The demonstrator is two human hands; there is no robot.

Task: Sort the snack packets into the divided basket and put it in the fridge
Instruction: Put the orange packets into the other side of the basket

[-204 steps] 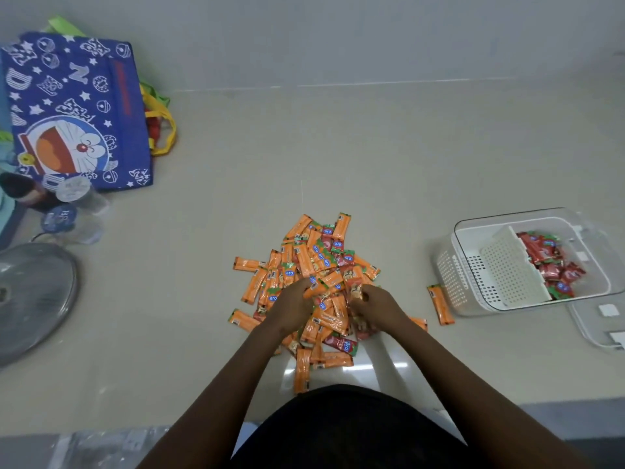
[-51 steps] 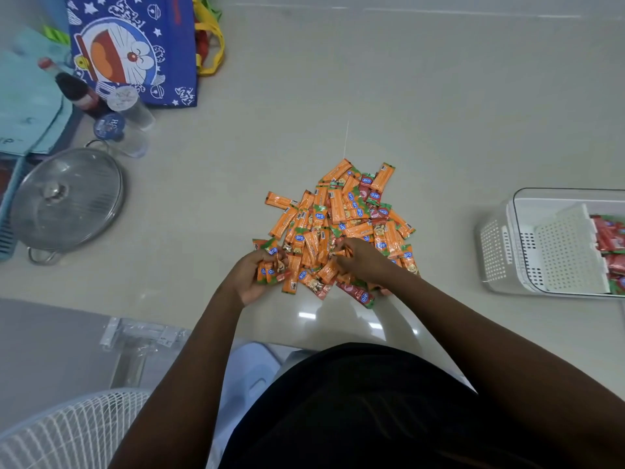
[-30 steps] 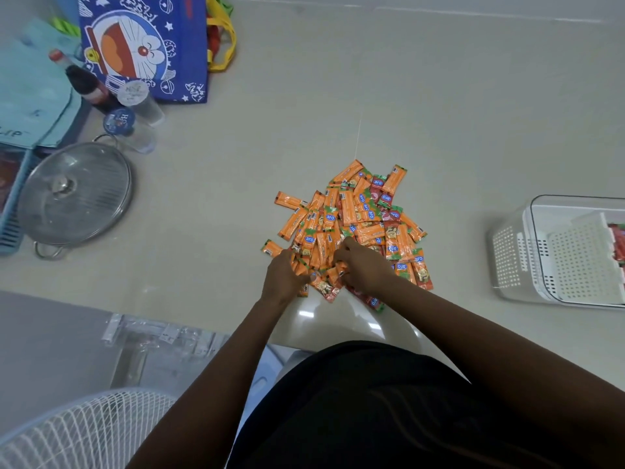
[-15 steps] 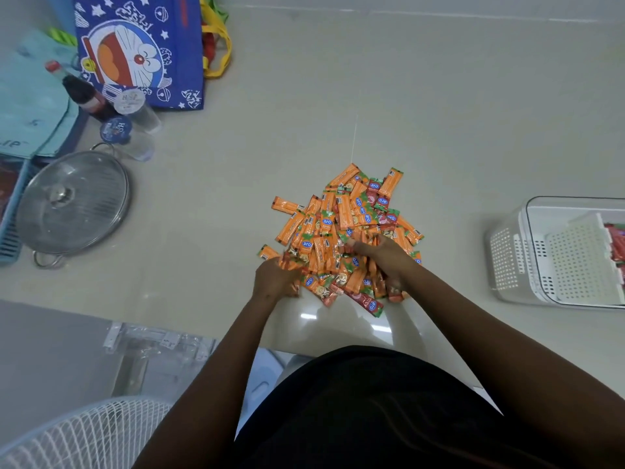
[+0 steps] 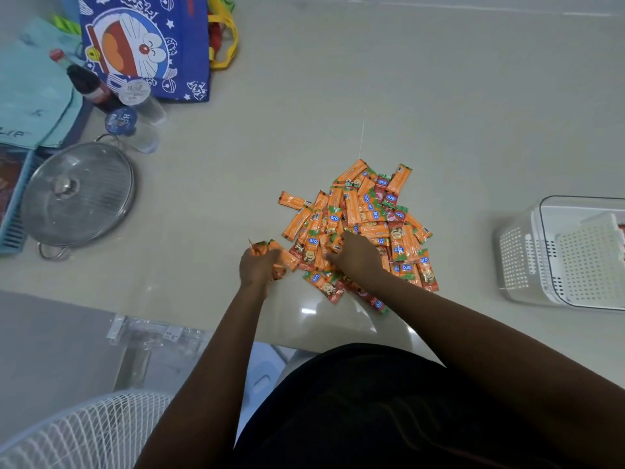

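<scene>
Sorting in hand: packet pile (image 5: 362,225) lies mid-floor; left hand (image 5: 258,267) clenches orange packets, right hand (image 5: 355,257) digs in, grip apparently loose. Divided basket (image 5: 517,252) at three o'clock awaits the bunch

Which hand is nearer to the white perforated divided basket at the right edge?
Right. The right hand rests on the pile of orange snack packets, on the side toward the white perforated divided basket. The left hand, clutching packets, sits beyond the pile's far side.
</scene>
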